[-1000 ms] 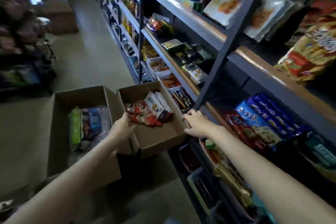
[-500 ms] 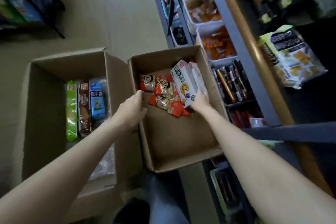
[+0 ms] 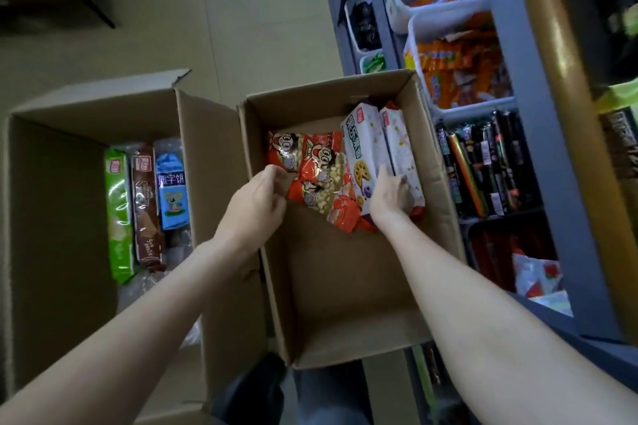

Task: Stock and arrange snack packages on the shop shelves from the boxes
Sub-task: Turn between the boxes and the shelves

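An open cardboard box (image 3: 348, 304) sits in front of me. Its far half holds several red snack bags (image 3: 321, 169) and two white biscuit boxes (image 3: 362, 145), side by side at the right. My left hand (image 3: 257, 200) reaches over the box's left wall, its fingers pinching the near edge of a red snack bag. My right hand (image 3: 390, 195) is inside the box, its fingers wrapped around the near end of the right white biscuit box (image 3: 402, 145).
A larger open cardboard box (image 3: 51, 217) stands to the left with green, brown and blue packages (image 3: 145, 203) inside. Grey shop shelves (image 3: 538, 134) on the right hold white bins of orange snacks (image 3: 459, 72) and dark packets (image 3: 483, 166). Beige floor lies beyond.
The view dropped from the shelves down to the boxes. My right hand left the shelf edge and went into the box onto the white biscuit box. My left hand shifted onto a red bag.
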Motion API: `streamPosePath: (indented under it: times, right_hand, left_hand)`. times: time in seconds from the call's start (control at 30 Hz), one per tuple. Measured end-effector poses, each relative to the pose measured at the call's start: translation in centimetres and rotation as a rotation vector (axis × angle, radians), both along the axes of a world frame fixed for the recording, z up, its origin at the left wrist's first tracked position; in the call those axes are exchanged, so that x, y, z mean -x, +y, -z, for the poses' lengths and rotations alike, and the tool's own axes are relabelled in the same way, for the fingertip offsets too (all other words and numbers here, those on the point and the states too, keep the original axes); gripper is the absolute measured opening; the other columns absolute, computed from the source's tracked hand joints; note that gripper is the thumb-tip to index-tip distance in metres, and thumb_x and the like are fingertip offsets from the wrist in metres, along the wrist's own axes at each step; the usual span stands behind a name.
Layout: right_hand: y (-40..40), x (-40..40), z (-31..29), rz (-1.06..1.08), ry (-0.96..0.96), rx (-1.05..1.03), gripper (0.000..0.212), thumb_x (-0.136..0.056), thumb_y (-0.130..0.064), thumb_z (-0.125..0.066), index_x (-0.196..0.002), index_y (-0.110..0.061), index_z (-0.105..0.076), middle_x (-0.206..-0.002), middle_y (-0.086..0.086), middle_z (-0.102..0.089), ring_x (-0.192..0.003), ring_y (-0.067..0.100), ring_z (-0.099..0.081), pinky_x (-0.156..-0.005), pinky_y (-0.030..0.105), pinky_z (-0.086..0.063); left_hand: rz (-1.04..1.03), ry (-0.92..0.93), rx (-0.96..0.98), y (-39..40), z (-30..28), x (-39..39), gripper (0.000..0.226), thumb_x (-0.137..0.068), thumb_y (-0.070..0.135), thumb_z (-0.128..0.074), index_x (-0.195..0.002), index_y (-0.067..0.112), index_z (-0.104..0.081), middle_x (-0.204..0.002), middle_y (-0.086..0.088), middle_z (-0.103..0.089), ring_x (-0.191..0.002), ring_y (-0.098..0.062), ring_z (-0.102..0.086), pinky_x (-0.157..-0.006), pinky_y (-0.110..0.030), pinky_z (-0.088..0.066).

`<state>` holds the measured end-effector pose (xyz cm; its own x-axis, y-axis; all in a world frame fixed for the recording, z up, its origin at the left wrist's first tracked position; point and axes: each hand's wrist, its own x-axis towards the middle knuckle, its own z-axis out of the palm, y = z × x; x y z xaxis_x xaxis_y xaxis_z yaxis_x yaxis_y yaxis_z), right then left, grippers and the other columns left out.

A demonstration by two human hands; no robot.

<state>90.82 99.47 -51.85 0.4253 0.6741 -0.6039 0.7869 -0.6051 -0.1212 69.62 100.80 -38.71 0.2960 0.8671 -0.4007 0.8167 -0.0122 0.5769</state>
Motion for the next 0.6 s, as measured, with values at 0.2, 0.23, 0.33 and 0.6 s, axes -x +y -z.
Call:
streamPosePath:
  times: [0.2, 0.23, 0.33, 0.6]
  right_hand:
    - [-0.2, 2.1, -1.2, -0.121, -0.135, -0.039, 0.039, -0.098, -0.006, -0.037, -0.135, -0.015, -0.031, -0.13, 0.029, -0.041, -0.115, 0.04, -0.048, -0.08, 0.043, -0.048]
    - [-0.1, 2.2, -1.6, -0.052, -0.11, -0.023, 0.04, -0.096, -0.004, -0.041, -0.134, -0.013, -0.032, -0.132, 0.03, -0.041, -0.113, 0.04, -0.051, -0.077, 0.04, -0.048]
    - [-0.3, 1.8, -3.4, 0.133, 0.06, -0.029, 0.034, -0.09, -0.005, -0.054, -0.119, -0.01, -0.039, -0.122, 0.021, -0.051, -0.105, 0.034, -0.055, -0.063, 0.03, -0.039]
    - [-9.0, 1.6, -19.4, -0.127, 0.112, -0.116, 0.027, -0.084, -0.01, -0.061, -0.096, -0.016, -0.038, -0.098, 0.009, -0.049, -0.095, 0.029, -0.054, -0.064, 0.031, -0.033]
  left_hand:
    - [0.107, 0.031, -0.027, -0.9, 1.3, -0.3, 0.033, -0.091, 0.004, -0.048, -0.123, 0.007, -0.047, -0.116, -0.007, -0.059, -0.101, -0.021, -0.059, -0.085, -0.027, -0.046]
    - [0.13, 0.041, -0.036, -1.1, 1.5, -0.1, 0.033, -0.09, 0.005, -0.048, -0.123, 0.007, -0.047, -0.116, -0.007, -0.058, -0.1, -0.022, -0.059, -0.084, -0.029, -0.047]
    - [0.172, 0.051, -0.058, -1.2, 1.0, 0.3, 0.035, -0.089, 0.004, -0.049, -0.124, 0.007, -0.046, -0.118, -0.006, -0.056, -0.101, -0.022, -0.058, -0.086, -0.033, -0.048]
    - [0.53, 0.143, -0.323, -1.8, -7.2, -1.8, 0.066, -0.086, 0.013, -0.056, -0.144, 0.011, -0.026, -0.146, -0.009, -0.03, -0.13, -0.031, -0.036, -0.1, -0.037, -0.036]
